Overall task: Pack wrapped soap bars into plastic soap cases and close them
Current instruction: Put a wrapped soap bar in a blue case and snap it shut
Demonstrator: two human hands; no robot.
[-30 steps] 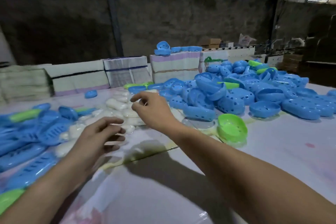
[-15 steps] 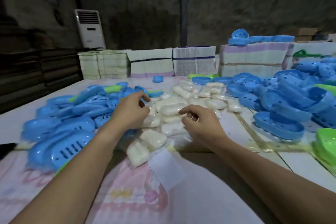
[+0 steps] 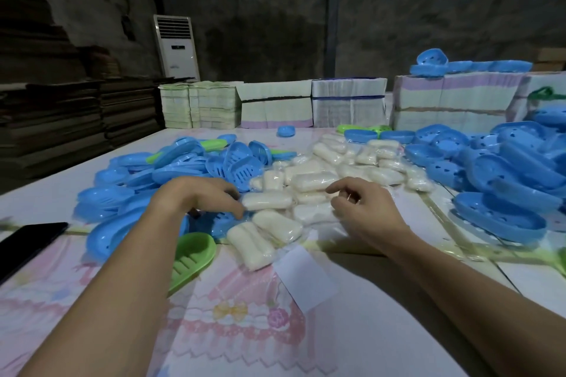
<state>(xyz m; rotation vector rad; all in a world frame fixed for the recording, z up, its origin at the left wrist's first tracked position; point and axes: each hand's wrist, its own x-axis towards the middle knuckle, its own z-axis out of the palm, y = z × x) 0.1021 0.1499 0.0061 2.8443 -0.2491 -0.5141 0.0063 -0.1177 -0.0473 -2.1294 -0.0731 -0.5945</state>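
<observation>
A heap of white wrapped soap bars (image 3: 315, 180) lies in the middle of the table. Blue plastic soap case halves are piled to its left (image 3: 183, 162) and to its right (image 3: 505, 162). My left hand (image 3: 202, 196) hovers low over the left blue cases, fingers curled downward, fingertips at the left end of one wrapped bar (image 3: 266, 200); what lies under the palm is hidden. My right hand (image 3: 361, 208) rests on the near edge of the soap heap, fingers loosely curled, nothing in it. A green case half (image 3: 193, 251) lies open beside my left forearm.
A black phone (image 3: 27, 242) lies at the table's left edge. Bundled stacks of flat cartons (image 3: 346, 104) line the far edge, some topped with blue cases. A white paper slip (image 3: 306, 275) lies near me. A standing air conditioner (image 3: 177, 46) is behind.
My view swung left from the right-hand case pile to the soap heap. Both hands moved onto the heap; the left hand dropped lower, beside a wrapped bar.
</observation>
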